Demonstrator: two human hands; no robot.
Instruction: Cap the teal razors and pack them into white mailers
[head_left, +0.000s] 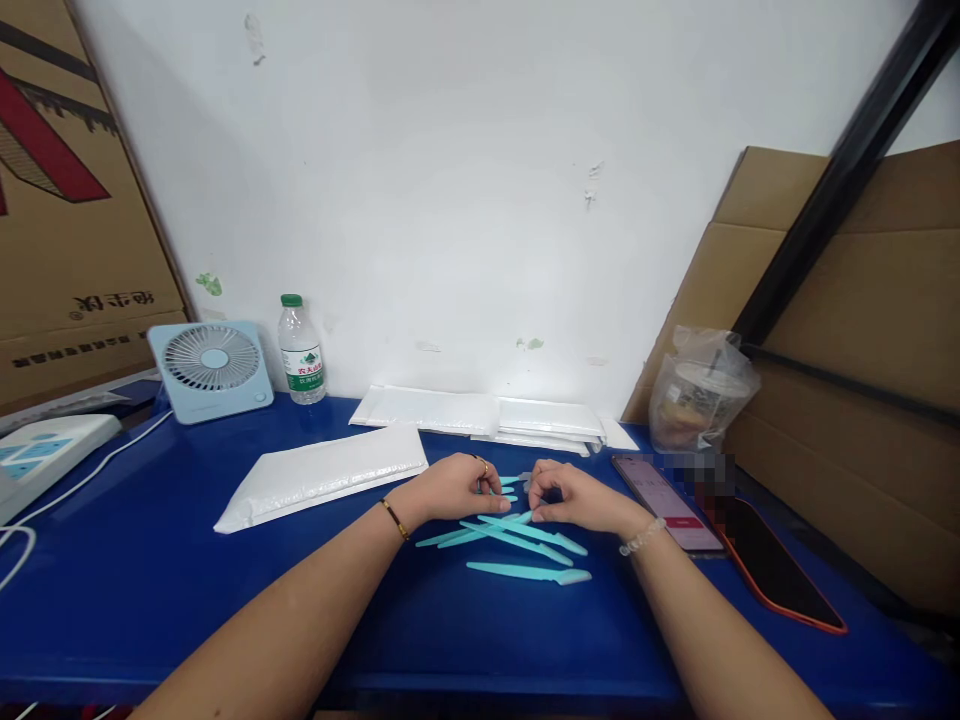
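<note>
Several turquoise eyebrow razors with pale translucent caps lie crossed on the blue table, and one eyebrow razor (517,572) lies apart nearest to me. Above this loose pile, my left hand (461,488) has its fingers curled around the handle ends of a few razors. From the other side my right hand (574,497) pinches at the capped ends, thumb and forefinger closed together. Between the two hands, parts of the razors show; their middles and the exact grip are partly hidden by my fingers.
White padded mailers (450,410) lie along the wall, and another padded mailer (330,470) is at the left. Behind it stand a light blue fan (214,370) and a water bottle (301,355). Two phones, one a lit phone (667,500), and a bagged cup (701,400) are on the right.
</note>
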